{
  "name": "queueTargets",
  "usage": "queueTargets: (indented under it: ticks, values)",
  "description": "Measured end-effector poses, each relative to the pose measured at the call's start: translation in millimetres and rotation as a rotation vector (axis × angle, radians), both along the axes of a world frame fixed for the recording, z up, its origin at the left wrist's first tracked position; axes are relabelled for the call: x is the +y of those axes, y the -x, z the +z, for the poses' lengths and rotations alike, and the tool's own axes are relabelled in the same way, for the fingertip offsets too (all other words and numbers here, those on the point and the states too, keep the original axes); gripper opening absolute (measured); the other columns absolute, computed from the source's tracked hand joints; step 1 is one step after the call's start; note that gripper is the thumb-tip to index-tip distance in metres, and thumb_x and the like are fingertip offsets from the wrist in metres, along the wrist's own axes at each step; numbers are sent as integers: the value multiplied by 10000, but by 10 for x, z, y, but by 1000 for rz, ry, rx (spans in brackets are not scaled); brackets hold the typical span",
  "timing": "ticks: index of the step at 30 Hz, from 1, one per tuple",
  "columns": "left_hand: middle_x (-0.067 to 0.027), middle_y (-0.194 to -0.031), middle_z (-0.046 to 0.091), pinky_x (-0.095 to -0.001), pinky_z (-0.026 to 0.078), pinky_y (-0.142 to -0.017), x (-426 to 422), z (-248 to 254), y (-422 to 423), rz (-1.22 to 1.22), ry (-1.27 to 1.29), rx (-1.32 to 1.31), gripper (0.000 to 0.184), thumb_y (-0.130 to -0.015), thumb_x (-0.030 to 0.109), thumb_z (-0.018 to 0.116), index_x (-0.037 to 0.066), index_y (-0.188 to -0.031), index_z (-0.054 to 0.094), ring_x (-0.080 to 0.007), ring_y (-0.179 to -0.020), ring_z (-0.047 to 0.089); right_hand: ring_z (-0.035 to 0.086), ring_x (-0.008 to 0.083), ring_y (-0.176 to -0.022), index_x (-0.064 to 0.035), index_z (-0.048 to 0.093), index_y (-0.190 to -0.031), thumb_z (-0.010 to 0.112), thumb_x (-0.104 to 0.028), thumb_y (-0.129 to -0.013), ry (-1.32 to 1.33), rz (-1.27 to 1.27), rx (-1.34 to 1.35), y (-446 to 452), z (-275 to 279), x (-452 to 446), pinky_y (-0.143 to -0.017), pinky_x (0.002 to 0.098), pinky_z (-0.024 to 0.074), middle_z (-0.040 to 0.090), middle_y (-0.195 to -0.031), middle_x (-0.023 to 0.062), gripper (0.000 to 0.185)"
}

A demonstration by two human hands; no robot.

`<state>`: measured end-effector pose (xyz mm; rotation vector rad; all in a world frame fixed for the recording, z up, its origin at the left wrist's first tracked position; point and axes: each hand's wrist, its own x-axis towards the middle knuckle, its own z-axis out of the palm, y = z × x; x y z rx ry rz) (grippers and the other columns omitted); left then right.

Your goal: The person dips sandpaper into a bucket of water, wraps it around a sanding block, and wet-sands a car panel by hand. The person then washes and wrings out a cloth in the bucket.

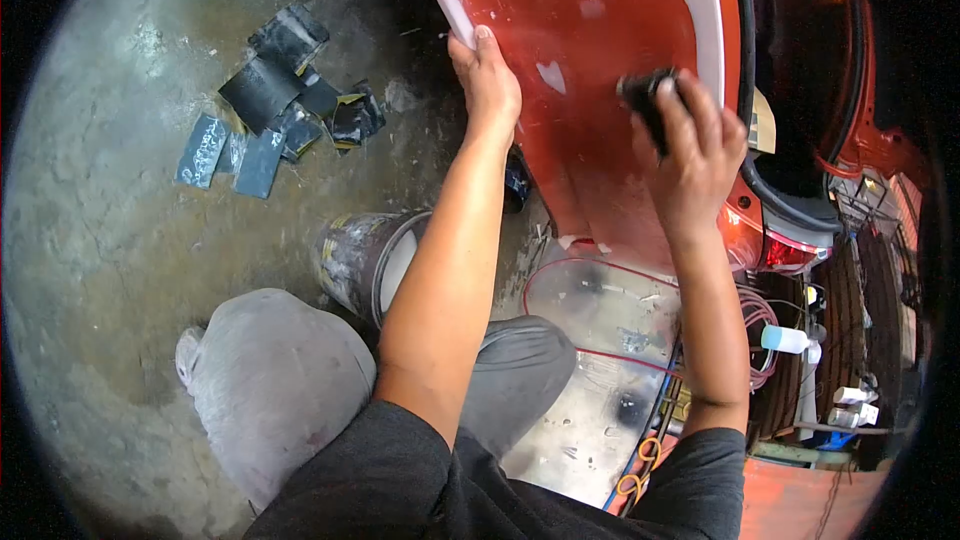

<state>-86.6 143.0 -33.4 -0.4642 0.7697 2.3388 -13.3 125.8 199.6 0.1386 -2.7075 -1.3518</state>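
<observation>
A red car panel with pale filler patches and a whitish edge stands in front of me. My left hand grips its left edge, thumb on the red face and the other fingers mostly hidden behind. My right hand is closed on a piece of black sandpaper against or just over the panel's face. Motion blurs the fingertips and the paper, so contact is hard to judge. Below my left hand, partly behind my forearm, stands a paint-stained bucket with whitish content.
Several dark sandpaper sheets lie on the stained concrete floor. A red hose runs over a light board beside my knee. At the right are a tail light and a white bottle with a blue end.
</observation>
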Motion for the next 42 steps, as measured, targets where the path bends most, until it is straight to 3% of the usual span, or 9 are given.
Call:
queueTargets:
  ticks: [10,15,18,22,27,30,33,37,42]
  values:
    - [-302,-1577,312,-470,292,-1198,-2,-30,-6,-23,-41,28,651,-1102,378,399,-19,-1579,201,-405,-1460,350,589,256,-1033,-193,711,-1235,819,-233,-791,-40,8,-174,391,-107,-125,-923,395,472,648,-1335,-9,459]
    - [-301,-1597,286,-466,275,-1210,17,-37,-1,-38,5,25,657,-1104,382,395,-23,-1581,195,-401,-1474,333,577,209,-1025,-196,706,-1207,750,-265,-800,-63,24,-335,-250,58,70,-826,361,473,631,-1325,-36,415]
    - [-209,-1561,366,-451,272,-1198,53,-62,-16,-42,27,32,568,-1128,402,346,50,-1559,235,-309,-1438,366,578,214,-1022,-195,704,-1209,747,-273,-799,-65,45,-337,195,25,-36,-821,361,471,626,-1330,-33,419]
    - [-205,-1564,362,-451,277,-1194,13,-39,13,-27,-25,42,574,-1128,402,345,50,-1564,221,-310,-1435,368,584,255,-1045,-153,712,-1226,805,-204,-766,-60,-15,-312,193,16,-124,-888,393,480,639,-1338,1,472]
    - [-197,-1549,382,-456,303,-1176,23,-33,-14,-32,41,66,561,-1129,401,345,50,-1550,224,-307,-1410,394,571,225,-1047,-168,724,-1158,655,-252,-855,-95,-13,-540,-70,180,-49,-824,369,479,614,-1359,-16,322]
    - [-290,-1558,328,-458,306,-1185,13,-41,-8,21,-73,23,611,-1109,351,396,-18,-1565,224,-395,-1442,364,572,218,-1046,-173,725,-1158,612,-252,-854,-70,32,-422,479,-14,-105,-822,368,479,614,-1364,-18,333]
    - [-287,-1556,332,-456,312,-1182,32,-60,-6,5,-71,10,613,-1109,352,399,-18,-1565,223,-395,-1438,371,580,229,-1069,-155,728,-1184,764,-235,-792,-54,5,-313,399,-128,-113,-883,362,476,634,-1355,-17,402]
    - [-285,-1560,325,-454,304,-1191,-7,-34,33,-13,-105,2,625,-1109,357,402,-18,-1571,211,-394,-1443,367,596,248,-1051,-162,730,-1199,802,-256,-785,-87,-22,-484,-162,-83,-14,-888,373,479,639,-1358,-10,431]
    - [-289,-1606,237,-476,264,-1215,12,-121,-11,-14,-106,30,677,-1101,384,414,-17,-1590,174,-417,-1483,295,586,260,-1057,-210,689,-1224,761,-322,-843,-46,83,-154,713,-52,-59,-886,395,477,644,-1270,-34,404]
